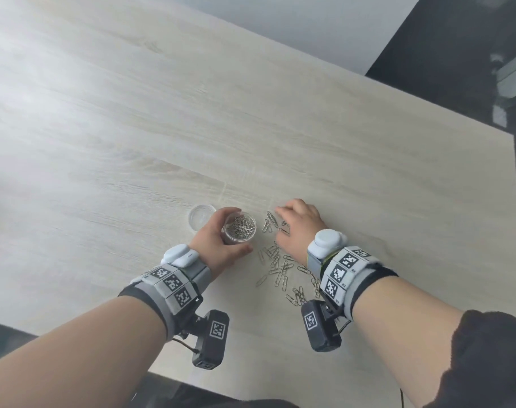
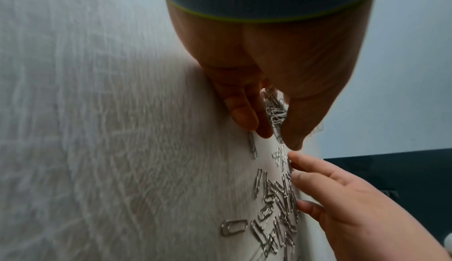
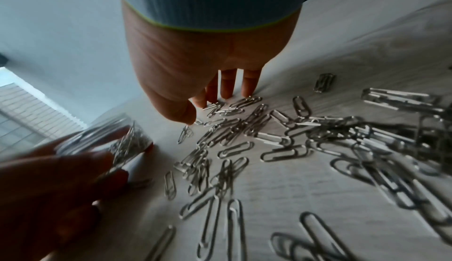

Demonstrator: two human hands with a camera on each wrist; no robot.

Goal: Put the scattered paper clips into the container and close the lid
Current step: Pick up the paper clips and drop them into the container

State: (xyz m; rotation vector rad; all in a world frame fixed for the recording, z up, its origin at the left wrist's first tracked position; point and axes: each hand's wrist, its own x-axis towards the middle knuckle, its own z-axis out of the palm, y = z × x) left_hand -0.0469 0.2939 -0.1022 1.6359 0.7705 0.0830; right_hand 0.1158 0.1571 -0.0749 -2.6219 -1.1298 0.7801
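My left hand [image 1: 217,244] grips a small clear round container [image 1: 239,228], open at the top and partly filled with silver paper clips. The left wrist view shows the container [image 2: 275,114] between thumb and fingers. Its clear lid [image 1: 201,217] lies on the table just left of that hand. Scattered paper clips [image 1: 280,266] lie to the container's right and toward me. My right hand [image 1: 299,223] reaches down among them, its straight fingertips [image 3: 226,93] touching the table at the far end of the clips [image 3: 281,139]. I see no clip held.
The pale wood-grain table [image 1: 250,113] stretches far to the left and ahead. Its right edge [image 1: 514,231] and near edge border dark floor. Clips also lie under my right wrist [image 1: 298,295].
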